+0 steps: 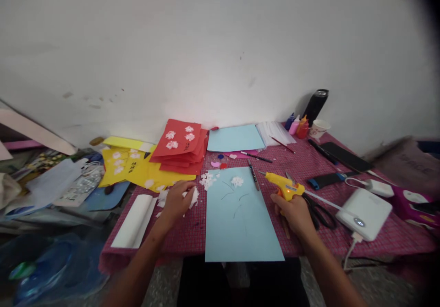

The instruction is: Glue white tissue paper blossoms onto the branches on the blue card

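My right hand (294, 211) grips a yellow hot glue gun (284, 186), its nozzle pointing left and an orange light showing. A clear glue stick (330, 202) extends from its back. My left hand (177, 200) is over loose white paper pieces (195, 197), fingers curled together; whether a piece is between them is hidden. Between my hands lies a light blue sheet (240, 233) with thin dark curved lines. One white paper flower (237, 181) sits near its top. More white petals (208, 180) form a small heap at its upper left corner.
Black-handled scissors (321, 213) and a white power bank (364, 213) lie right. Red cards (178, 146) and yellow sheets (137, 172) are at back left, a white paper roll (134, 222) in front. Paint bottles (302, 127), a paper cup (319, 128) and a black flask (316, 105) stand at back right.
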The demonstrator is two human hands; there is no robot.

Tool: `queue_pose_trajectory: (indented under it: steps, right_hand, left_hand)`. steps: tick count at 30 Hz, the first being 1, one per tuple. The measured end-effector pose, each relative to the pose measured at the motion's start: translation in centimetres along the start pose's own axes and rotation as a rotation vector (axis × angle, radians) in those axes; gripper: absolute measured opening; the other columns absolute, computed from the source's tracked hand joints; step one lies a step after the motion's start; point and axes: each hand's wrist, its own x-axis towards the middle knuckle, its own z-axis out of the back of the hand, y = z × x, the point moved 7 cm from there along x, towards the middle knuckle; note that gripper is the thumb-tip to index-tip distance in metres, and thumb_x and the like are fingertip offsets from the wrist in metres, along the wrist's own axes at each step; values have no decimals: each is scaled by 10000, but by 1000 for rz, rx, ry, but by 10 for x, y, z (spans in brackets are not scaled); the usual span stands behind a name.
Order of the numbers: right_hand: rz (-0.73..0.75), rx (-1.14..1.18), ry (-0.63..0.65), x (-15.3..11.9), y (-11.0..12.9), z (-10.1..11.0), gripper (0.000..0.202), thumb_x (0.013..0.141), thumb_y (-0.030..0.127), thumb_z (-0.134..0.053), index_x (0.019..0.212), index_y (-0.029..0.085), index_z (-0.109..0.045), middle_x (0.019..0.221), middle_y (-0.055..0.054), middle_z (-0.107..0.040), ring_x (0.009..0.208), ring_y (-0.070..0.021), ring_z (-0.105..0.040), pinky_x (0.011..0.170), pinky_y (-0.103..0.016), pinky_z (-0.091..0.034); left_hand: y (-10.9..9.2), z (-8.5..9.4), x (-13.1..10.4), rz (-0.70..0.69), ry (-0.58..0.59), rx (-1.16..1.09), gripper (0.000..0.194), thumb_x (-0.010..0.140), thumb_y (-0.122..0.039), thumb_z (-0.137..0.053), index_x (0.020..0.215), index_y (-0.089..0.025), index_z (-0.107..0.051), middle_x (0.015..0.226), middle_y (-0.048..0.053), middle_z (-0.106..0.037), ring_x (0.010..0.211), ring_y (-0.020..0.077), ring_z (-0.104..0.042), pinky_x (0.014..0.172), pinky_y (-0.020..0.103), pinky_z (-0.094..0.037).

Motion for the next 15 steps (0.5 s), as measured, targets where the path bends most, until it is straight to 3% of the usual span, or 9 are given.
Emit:
queue_pose_trajectory:
  steps: [4,8,11,15]
  right_hand:
    - [4,-17,-29,0,-1,2,329,773,392,-632,528,184,-562,445,0,-551,426,-138,-491,458,-262,-386]
    - [0,-68,-36,0,1,2,357,780,396,-627,503,181,-564,448,-15,-561,438,-146,-508,465,-263,-394]
    - [5,-69,-36,-1,3,2,349,780,387,-628,506,180,-566,451,-15,-564,435,-144,-509,464,-262,-397]
    - [4,-47,-31,0,1,2,344,783,395,-628,520,182,-563,443,-7,-554,414,-138,-496,453,-262,-390]
  left_hand:
    - [-6,-40,46,2,169,-26,213,887,-234,-507,956,-184,-702,925,59,-698,881,182,-630,819,308,-490]
    - [-12,-70,69,4,236,50,238,825,-217,-558,986,-151,-719,898,81,-668,850,203,-617,787,320,-487]
    - [-8,-72,75,-19,237,114,272,790,-153,-552,1004,-156,-721,924,90,-667,896,215,-609,820,325,-475]
    - [14,-59,74,0,216,118,274,805,-124,-502,967,-157,-720,928,86,-690,933,207,-601,851,307,-455]
